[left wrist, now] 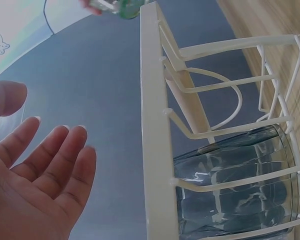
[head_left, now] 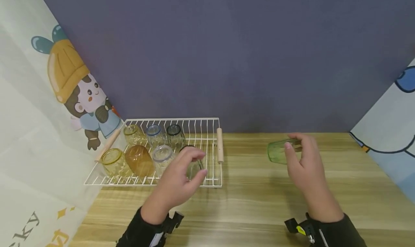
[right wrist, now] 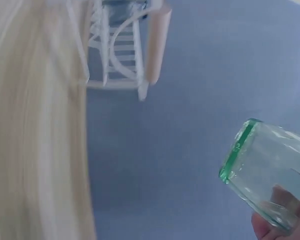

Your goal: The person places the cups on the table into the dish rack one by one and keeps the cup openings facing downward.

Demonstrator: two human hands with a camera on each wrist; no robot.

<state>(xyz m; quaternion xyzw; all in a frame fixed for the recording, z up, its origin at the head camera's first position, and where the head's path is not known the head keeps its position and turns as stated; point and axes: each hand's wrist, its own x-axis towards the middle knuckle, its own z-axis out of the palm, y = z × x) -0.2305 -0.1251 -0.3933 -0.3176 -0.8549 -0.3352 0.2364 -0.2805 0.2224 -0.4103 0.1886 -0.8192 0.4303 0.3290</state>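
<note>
My right hand (head_left: 306,162) holds a green-tinted glass (head_left: 279,152) above the table, tipped on its side, thumb and fingers about one end. In the right wrist view this glass (right wrist: 270,165) shows a thick green end facing the rack. My left hand (head_left: 178,178) hovers at the front of a white wire rack (head_left: 214,182), fingers loosely curved and holding nothing. Behind it, partly hidden, a dark grey glass (head_left: 193,169) stands in the rack. In the left wrist view the palm and fingers (left wrist: 50,170) are apart from the rack's white rim and a grey-blue glass (left wrist: 235,185).
Other glasses fill the rack: yellow (head_left: 116,164), amber (head_left: 140,160), clear (head_left: 162,157), blue-rimmed (head_left: 155,135) and black-rimmed (head_left: 175,133). A wooden handle (head_left: 220,146) sits on the rack's right side. Behind the wooden table (head_left: 246,203) rises a dark blue-grey wall (head_left: 233,59).
</note>
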